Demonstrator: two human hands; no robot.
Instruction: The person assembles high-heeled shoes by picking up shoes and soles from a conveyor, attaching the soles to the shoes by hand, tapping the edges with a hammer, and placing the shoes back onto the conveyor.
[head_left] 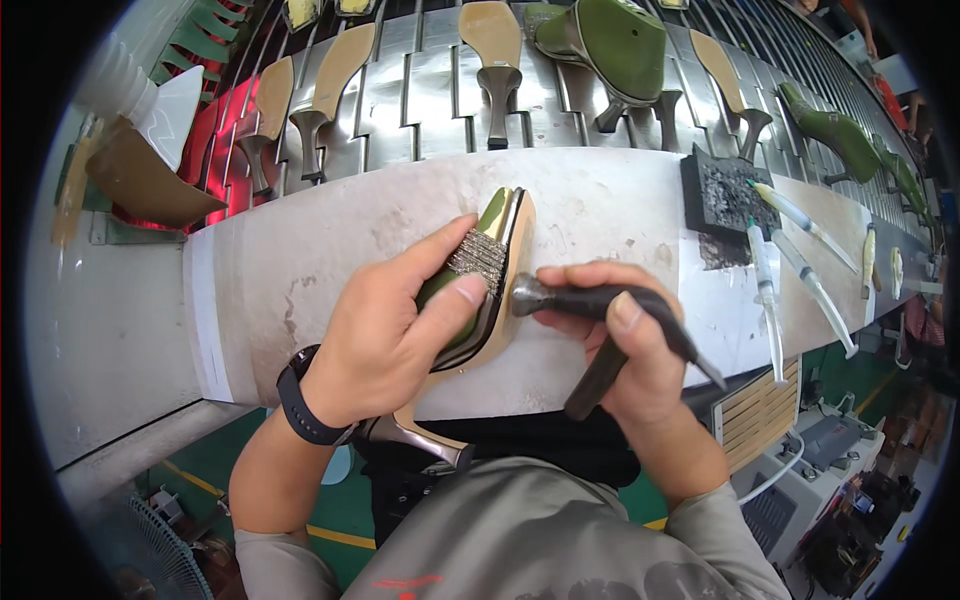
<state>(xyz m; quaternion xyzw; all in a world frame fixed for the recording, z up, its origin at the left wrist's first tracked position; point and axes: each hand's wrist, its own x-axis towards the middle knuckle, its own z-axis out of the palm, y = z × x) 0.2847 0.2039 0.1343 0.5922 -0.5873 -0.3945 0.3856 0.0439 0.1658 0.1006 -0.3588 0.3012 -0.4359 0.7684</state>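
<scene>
My left hand (385, 335), a dark watch at its wrist, grips a high-heeled sandal on a green shoe last (440, 285). Its fingers and thumb press around the glittery strap (478, 258), and the tan sole (522, 235) faces right. Below the hand, a glossy heel (430, 442) sticks out near the table's front edge. Closed in my right hand (645, 350) is a dark shoemaker's hammer (580, 302). Its round face is right beside the sole's edge, perhaps touching; I cannot tell. The hammer's handle points down and its thin tail points to the lower right.
On the pale worktable (300, 260), a black block (722, 195) and several syringes (765, 285) lie to the right. Beyond runs a slatted metal conveyor (420, 95) carrying tan heeled soles (491, 55) and green lasts (615, 50). Brown curved sheets (145, 175) stand at left.
</scene>
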